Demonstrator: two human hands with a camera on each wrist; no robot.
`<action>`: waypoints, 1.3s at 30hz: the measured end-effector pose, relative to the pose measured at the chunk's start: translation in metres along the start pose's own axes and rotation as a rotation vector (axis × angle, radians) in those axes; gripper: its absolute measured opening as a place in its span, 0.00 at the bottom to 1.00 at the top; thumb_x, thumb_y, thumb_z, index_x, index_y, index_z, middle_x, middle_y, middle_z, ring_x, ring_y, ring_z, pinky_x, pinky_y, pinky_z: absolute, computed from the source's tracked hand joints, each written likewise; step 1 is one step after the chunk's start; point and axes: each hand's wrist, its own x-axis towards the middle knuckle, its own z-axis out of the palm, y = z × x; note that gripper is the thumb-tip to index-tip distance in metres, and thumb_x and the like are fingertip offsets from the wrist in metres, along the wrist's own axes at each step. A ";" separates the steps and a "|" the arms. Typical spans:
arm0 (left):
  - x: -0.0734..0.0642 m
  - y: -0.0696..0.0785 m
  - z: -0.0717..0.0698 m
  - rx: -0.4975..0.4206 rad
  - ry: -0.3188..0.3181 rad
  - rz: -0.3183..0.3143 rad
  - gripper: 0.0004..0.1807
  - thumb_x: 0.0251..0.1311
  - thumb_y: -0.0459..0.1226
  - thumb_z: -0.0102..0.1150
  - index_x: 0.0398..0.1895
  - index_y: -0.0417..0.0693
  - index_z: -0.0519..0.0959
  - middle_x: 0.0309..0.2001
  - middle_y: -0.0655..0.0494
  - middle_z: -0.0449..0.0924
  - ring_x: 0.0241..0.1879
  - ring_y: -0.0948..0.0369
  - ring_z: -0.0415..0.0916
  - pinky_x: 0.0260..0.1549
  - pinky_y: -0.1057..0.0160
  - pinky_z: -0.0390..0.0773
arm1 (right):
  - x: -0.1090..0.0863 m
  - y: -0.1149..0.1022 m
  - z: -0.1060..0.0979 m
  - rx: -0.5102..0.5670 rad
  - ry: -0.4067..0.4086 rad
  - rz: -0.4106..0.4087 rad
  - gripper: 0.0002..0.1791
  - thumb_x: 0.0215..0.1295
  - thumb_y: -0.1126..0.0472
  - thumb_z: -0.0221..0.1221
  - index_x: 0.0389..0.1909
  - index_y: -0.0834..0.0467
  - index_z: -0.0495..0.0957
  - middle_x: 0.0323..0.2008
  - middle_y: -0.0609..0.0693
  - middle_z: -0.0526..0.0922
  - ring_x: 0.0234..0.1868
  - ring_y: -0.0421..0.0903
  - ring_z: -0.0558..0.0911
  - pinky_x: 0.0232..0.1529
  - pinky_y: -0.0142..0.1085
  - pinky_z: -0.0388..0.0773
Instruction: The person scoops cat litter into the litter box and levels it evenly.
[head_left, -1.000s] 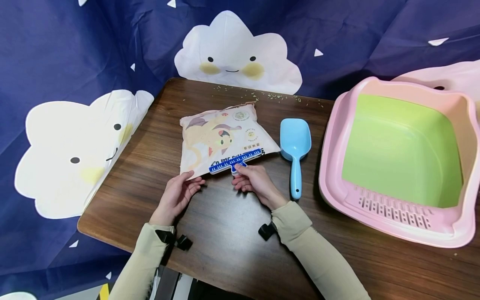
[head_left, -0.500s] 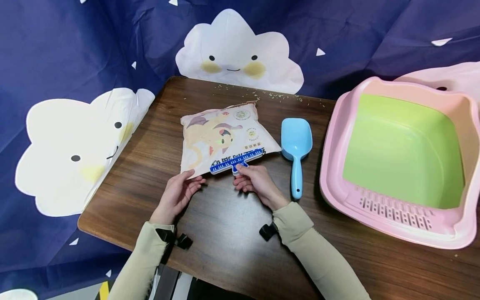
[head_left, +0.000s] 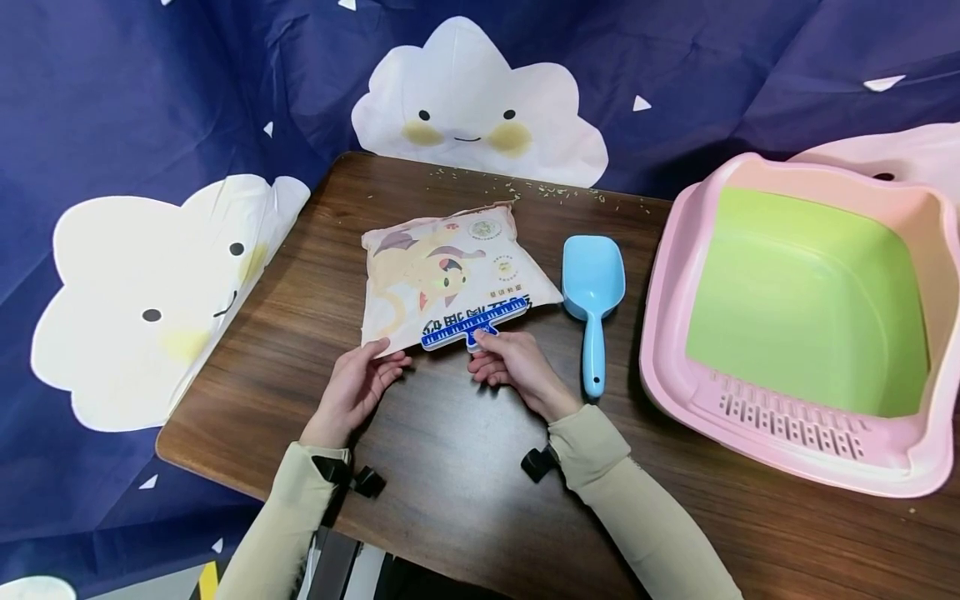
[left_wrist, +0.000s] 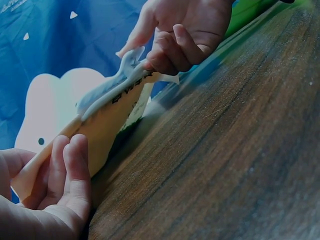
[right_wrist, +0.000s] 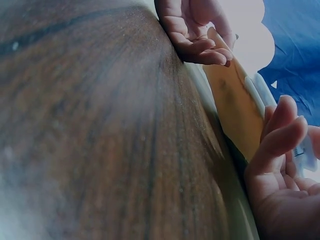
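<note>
A pale cat litter bag [head_left: 420,271], printed with a cartoon cat, lies on the table with its near edge lifted. My left hand [head_left: 351,393] pinches the bag's near left corner between thumb and fingers. Across the near edge runs a blue and white bag clip [head_left: 475,325]. My right hand [head_left: 521,367] grips the clip's handle, thumb on top and fingers curled beneath. In the left wrist view the clip [left_wrist: 107,92] sits along the bag's raised edge. The right wrist view shows the bag's underside [right_wrist: 235,105] hanging above the table.
To the right of the bag lies a light blue scoop [head_left: 592,287], handle towards me. Farther right stands a pink litter box [head_left: 660,333] with a green floor. Small pale pellets [head_left: 555,193] are scattered along the table's back edge, before a blue cloud-patterned curtain [head_left: 247,83].
Both hands keep their hold on the bag corner and the clip. Slightly more of the bag's dark lettering shows above the clip. The head view has shifted a little.
</note>
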 end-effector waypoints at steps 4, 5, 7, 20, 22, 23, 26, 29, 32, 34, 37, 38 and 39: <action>-0.001 0.000 0.001 -0.001 0.007 -0.002 0.09 0.72 0.35 0.43 0.36 0.43 0.74 0.26 0.50 0.85 0.31 0.60 0.85 0.33 0.69 0.82 | 0.000 0.000 0.000 0.001 0.001 0.006 0.19 0.70 0.51 0.55 0.37 0.67 0.76 0.19 0.46 0.82 0.19 0.37 0.80 0.20 0.27 0.74; -0.001 0.000 0.001 -0.002 0.007 -0.003 0.09 0.72 0.35 0.43 0.36 0.43 0.74 0.26 0.50 0.85 0.31 0.60 0.85 0.33 0.70 0.82 | -0.001 0.000 0.000 0.002 0.001 0.006 0.20 0.70 0.52 0.55 0.37 0.68 0.76 0.19 0.46 0.82 0.19 0.37 0.80 0.20 0.27 0.74; -0.001 0.001 0.001 -0.007 0.006 -0.006 0.09 0.72 0.35 0.44 0.36 0.42 0.74 0.26 0.50 0.85 0.30 0.60 0.85 0.33 0.70 0.82 | -0.001 0.000 0.000 0.002 0.001 0.010 0.20 0.70 0.52 0.55 0.38 0.69 0.76 0.19 0.46 0.82 0.19 0.37 0.80 0.20 0.27 0.74; 0.001 0.001 0.001 -0.015 0.013 0.004 0.08 0.72 0.34 0.44 0.36 0.43 0.73 0.26 0.50 0.85 0.30 0.60 0.85 0.32 0.69 0.82 | -0.007 -0.001 -0.005 -0.020 -0.019 0.020 0.22 0.69 0.51 0.55 0.41 0.70 0.75 0.20 0.47 0.83 0.19 0.38 0.80 0.21 0.28 0.75; 0.001 0.000 0.001 -0.014 0.017 0.007 0.08 0.72 0.34 0.44 0.35 0.43 0.73 0.25 0.50 0.85 0.30 0.60 0.85 0.32 0.69 0.82 | -0.009 -0.002 -0.005 -0.014 -0.018 0.027 0.20 0.69 0.51 0.55 0.39 0.68 0.76 0.20 0.47 0.83 0.19 0.38 0.80 0.21 0.28 0.75; 0.001 0.000 0.001 -0.015 0.017 0.008 0.08 0.72 0.34 0.44 0.35 0.43 0.73 0.25 0.50 0.85 0.30 0.60 0.85 0.32 0.69 0.82 | -0.009 -0.002 -0.005 -0.011 -0.016 0.031 0.20 0.69 0.51 0.55 0.39 0.68 0.76 0.20 0.47 0.83 0.20 0.38 0.80 0.21 0.28 0.75; 0.001 0.000 0.000 -0.016 0.017 0.010 0.08 0.72 0.34 0.43 0.35 0.43 0.73 0.25 0.50 0.84 0.30 0.59 0.85 0.32 0.69 0.82 | -0.010 -0.001 -0.006 -0.007 -0.016 0.038 0.20 0.69 0.51 0.55 0.39 0.68 0.76 0.20 0.47 0.83 0.20 0.38 0.81 0.21 0.27 0.76; 0.001 0.000 0.000 -0.017 0.015 0.011 0.08 0.72 0.34 0.43 0.35 0.43 0.73 0.25 0.50 0.84 0.30 0.59 0.85 0.32 0.69 0.82 | -0.010 0.000 -0.007 -0.010 -0.014 0.041 0.20 0.69 0.52 0.55 0.40 0.69 0.76 0.20 0.47 0.83 0.21 0.38 0.81 0.21 0.27 0.76; 0.001 0.000 0.001 -0.017 0.012 0.010 0.08 0.72 0.33 0.43 0.36 0.43 0.73 0.26 0.50 0.84 0.30 0.59 0.85 0.32 0.69 0.82 | -0.011 0.000 -0.008 -0.015 -0.012 0.042 0.21 0.69 0.52 0.55 0.42 0.70 0.75 0.20 0.47 0.83 0.22 0.38 0.82 0.22 0.27 0.76; 0.001 0.000 0.001 -0.017 0.015 0.010 0.08 0.72 0.33 0.43 0.36 0.43 0.72 0.25 0.50 0.84 0.30 0.59 0.85 0.32 0.69 0.82 | -0.011 0.000 -0.008 -0.015 -0.011 0.043 0.21 0.69 0.52 0.55 0.42 0.71 0.75 0.20 0.47 0.83 0.21 0.38 0.82 0.21 0.27 0.76; 0.001 0.000 0.001 -0.016 0.017 0.009 0.08 0.72 0.33 0.43 0.36 0.43 0.72 0.25 0.50 0.84 0.30 0.60 0.85 0.32 0.69 0.82 | -0.012 0.001 -0.008 -0.015 -0.018 0.039 0.23 0.69 0.52 0.55 0.43 0.72 0.74 0.20 0.47 0.83 0.21 0.37 0.81 0.21 0.27 0.75; 0.001 0.000 0.001 -0.015 0.018 0.010 0.08 0.72 0.33 0.43 0.36 0.43 0.72 0.25 0.50 0.84 0.30 0.60 0.85 0.32 0.69 0.82 | -0.013 0.001 -0.008 -0.016 -0.022 0.037 0.23 0.69 0.52 0.55 0.43 0.72 0.74 0.20 0.47 0.83 0.21 0.37 0.81 0.21 0.27 0.75; 0.001 0.000 0.001 -0.014 0.019 0.011 0.07 0.72 0.33 0.43 0.36 0.43 0.72 0.25 0.50 0.84 0.30 0.60 0.85 0.32 0.69 0.82 | -0.013 0.001 -0.008 -0.015 -0.022 0.036 0.23 0.69 0.52 0.55 0.43 0.72 0.74 0.20 0.47 0.83 0.20 0.37 0.81 0.21 0.27 0.75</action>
